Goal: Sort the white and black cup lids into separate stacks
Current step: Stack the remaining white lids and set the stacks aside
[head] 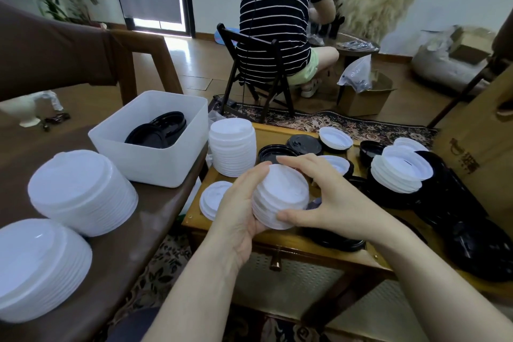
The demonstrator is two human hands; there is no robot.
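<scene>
A short stack of white lids (280, 197) is held above the small wooden table (277, 239). My left hand (238, 211) cups its left side and bottom. My right hand (324, 203) pinches it, fingers over the top rim and thumb at the lower edge. A tall white stack (232, 147) stands at the table's back left, and a single white lid (212, 198) lies near its left edge. An upturned white stack (399, 168) sits at the right. Loose black lids (304, 144) and a black pile (472, 236) cover the right side.
A white plastic bin (155, 158) holding black lids (158, 130) rests on the brown table at left, beside two large white lid stacks (80, 191) (39, 264). A person in a striped shirt (277, 16) sits on a folding chair beyond. A cardboard box (477, 147) stands at right.
</scene>
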